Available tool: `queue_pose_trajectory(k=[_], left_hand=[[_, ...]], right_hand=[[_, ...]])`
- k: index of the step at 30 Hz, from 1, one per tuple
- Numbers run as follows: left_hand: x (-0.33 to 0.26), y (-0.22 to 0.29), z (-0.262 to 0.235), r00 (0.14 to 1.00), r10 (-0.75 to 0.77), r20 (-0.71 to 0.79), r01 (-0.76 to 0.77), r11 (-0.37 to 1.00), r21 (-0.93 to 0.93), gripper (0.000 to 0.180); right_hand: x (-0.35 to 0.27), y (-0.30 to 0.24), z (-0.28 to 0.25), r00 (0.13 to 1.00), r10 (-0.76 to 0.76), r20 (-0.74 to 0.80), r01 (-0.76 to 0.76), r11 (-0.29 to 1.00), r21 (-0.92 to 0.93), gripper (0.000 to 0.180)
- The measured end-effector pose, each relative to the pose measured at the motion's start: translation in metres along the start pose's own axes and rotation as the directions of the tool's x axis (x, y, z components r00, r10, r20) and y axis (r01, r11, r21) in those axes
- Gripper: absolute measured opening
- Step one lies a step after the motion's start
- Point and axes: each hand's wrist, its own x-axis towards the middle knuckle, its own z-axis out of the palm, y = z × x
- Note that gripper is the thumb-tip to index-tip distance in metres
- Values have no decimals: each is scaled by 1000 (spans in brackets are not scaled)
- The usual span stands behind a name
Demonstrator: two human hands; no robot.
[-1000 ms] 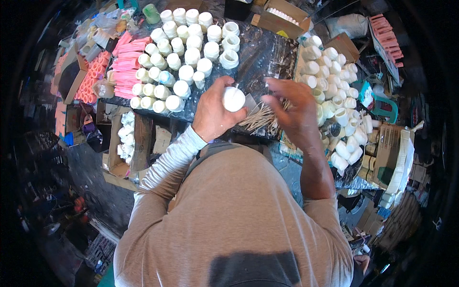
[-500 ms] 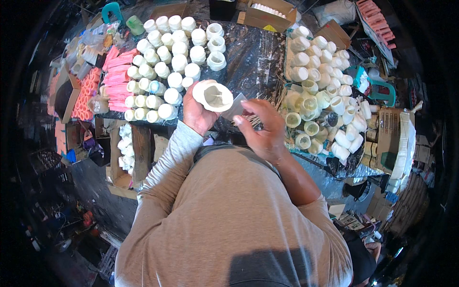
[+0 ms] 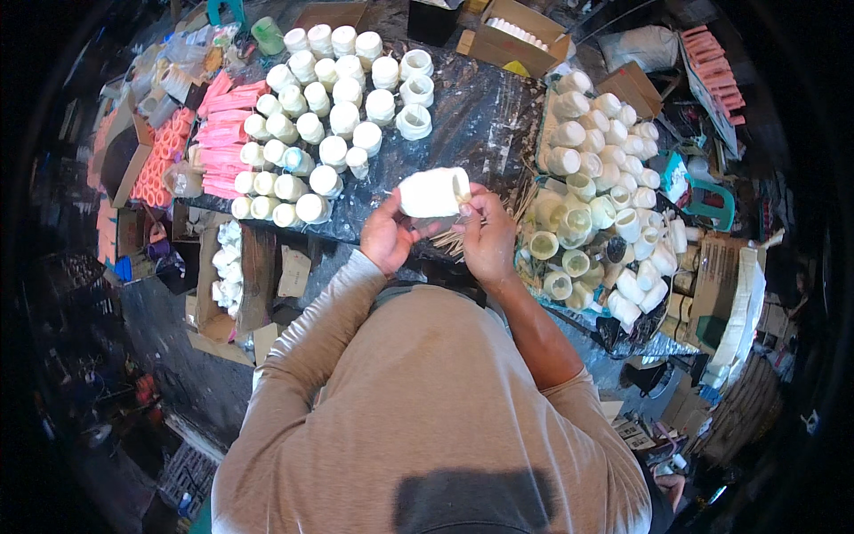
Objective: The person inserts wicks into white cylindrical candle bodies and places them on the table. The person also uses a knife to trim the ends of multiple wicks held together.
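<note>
Turned onto its side now, the white plastic jar [image 3: 433, 192] that was mouth-up half a second ago.
It is held above the dark tabletop [image 3: 485, 107], gripped by left hand [image 3: 387, 236] fingers at one end; right hand [image 3: 491, 238] fingers are pinched at its mouth, thin wooden sticks [image 3: 455, 242] just below.

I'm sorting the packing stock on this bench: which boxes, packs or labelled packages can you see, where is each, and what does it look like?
Open cardboard box: far edge of table, brown, white pieces inside.
Pink flat packs: table's left part, stacked, long and narrow.
Cardboard box: below table's left edge, brown, white jars inside.
Pink packs: far right, small stack.
Plain white jar: held on its side by left hand and right hand; no label visible.
</note>
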Motion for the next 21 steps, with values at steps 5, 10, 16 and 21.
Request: queue_pose_trajectory(k=[5,10,16,21], left_hand=[[30,-47,-51,982,12,-189,13,992,127,31],[84,-57,-73,957,162,-241,-145,986,85,27],[162,-32,-76,830,358,-427,-76,832,550,30],[173,-30,-93,782,598,-175,0,280,960,43]], right_hand=[[16,49,7,994,-107,32,111,978,-176,11],[50,67,28,961,-247,125,272,921,-279,9],[126,102,64,891,-364,273,447,810,-380,17],[145,143,73,949,-105,297,147,982,-122,51]])
